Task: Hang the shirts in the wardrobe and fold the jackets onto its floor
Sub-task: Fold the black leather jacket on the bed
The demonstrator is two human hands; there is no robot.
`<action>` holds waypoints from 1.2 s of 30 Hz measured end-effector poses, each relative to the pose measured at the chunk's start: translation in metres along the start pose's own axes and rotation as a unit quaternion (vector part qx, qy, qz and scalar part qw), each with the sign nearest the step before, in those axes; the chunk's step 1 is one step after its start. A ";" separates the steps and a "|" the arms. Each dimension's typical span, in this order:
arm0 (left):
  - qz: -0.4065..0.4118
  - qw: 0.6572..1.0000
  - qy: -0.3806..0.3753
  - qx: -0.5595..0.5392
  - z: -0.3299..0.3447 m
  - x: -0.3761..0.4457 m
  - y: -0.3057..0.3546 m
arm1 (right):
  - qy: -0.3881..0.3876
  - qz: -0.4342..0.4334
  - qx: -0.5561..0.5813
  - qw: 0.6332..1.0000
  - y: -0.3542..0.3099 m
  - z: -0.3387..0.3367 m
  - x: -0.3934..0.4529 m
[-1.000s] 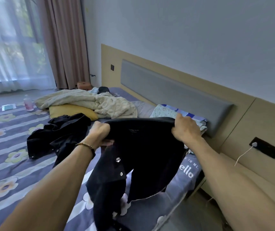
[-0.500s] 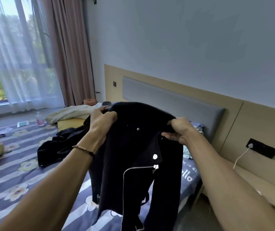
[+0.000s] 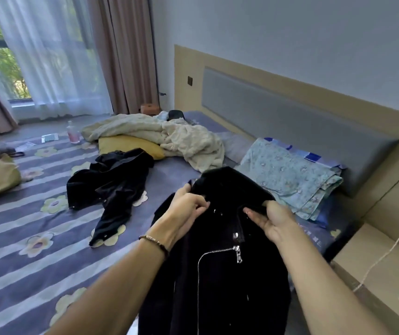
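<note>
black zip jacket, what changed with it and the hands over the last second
The black zip jacket was turned round: a second ago its inner collar faced the camera, now the zip front does. Both hands regripped: the left hand and right hand now hold it at the shoulders, closer together. The second black jacket stayed crumpled on the bed.

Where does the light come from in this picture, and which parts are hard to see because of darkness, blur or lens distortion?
Head view: daylight enters through the sheer white curtain at upper left and washes it out; the black zippered jacket held by both hands loses its folds to darkness, only its silver zipper glints; the wide lens bends the beige wooden headboard; the lower right corner is smeared.
</note>
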State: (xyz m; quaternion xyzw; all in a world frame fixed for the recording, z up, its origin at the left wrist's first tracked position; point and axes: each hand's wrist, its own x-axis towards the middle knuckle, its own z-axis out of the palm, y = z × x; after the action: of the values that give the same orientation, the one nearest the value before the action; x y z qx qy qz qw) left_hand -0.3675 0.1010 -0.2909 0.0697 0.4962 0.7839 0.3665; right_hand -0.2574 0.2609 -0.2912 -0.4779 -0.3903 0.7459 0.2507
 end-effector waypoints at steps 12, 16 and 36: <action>-0.096 0.940 -0.026 0.325 -0.065 0.265 -0.011 | 0.014 -0.084 -0.347 0.934 0.014 0.095 0.230; -0.108 0.856 0.131 0.489 -0.160 0.279 -0.081 | -0.095 -0.012 -0.508 0.856 0.112 0.086 0.253; -0.078 0.652 0.375 0.654 -0.348 0.332 -0.139 | -0.216 -0.131 -0.686 0.682 0.290 0.162 0.364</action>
State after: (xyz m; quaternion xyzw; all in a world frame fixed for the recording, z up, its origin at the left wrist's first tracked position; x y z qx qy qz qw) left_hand -0.7008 0.0952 -0.6639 -0.0472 0.9793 0.1844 0.0686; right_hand -0.5570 0.3121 -0.6796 -0.2856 -0.8949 0.3117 -0.1430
